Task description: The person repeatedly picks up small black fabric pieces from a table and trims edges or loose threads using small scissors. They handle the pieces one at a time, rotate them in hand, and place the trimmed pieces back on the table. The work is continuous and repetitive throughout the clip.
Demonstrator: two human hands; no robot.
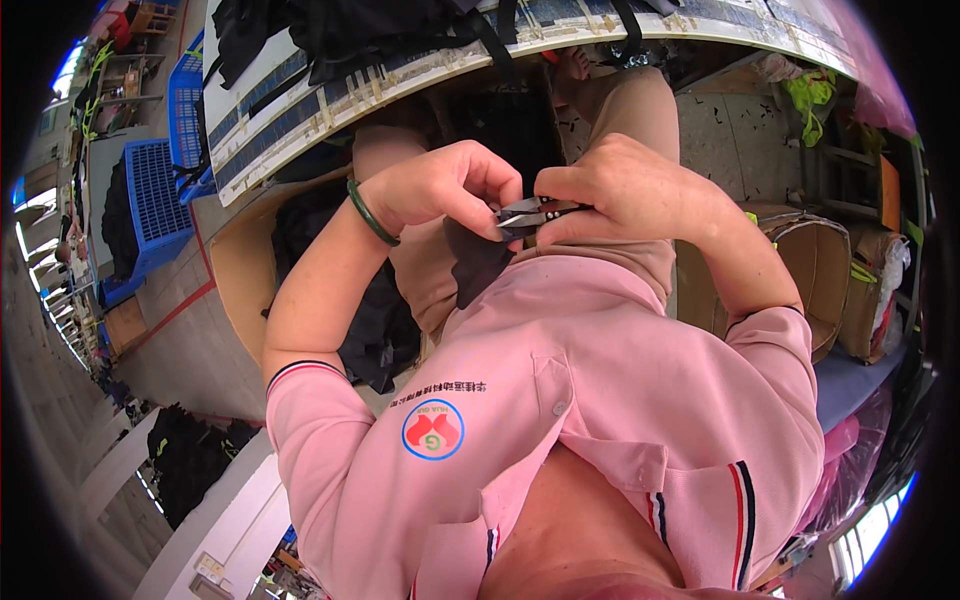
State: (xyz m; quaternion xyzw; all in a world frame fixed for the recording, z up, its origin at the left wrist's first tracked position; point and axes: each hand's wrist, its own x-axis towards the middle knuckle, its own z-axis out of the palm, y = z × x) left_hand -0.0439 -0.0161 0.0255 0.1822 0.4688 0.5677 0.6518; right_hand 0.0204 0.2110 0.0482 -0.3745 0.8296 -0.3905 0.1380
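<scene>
Right hand (pixel 625 190) squeezing small snips (pixel 532 212), fingers wrapped tight around them, blades pointing left. Left hand (pixel 440 185) pinching dark cloth (pixel 478 258), fingers together, right beside blade tips, cloth hanging down over lap.

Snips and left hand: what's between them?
Head view: only a dark fabric piece, pinched by the left hand, with the snips in the right hand at it.

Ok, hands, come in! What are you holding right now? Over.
Right hand grips small thread snips. Left hand pinches a dark fabric piece at the blades. Nothing between the hands; black garments piled on the table beyond.
</scene>
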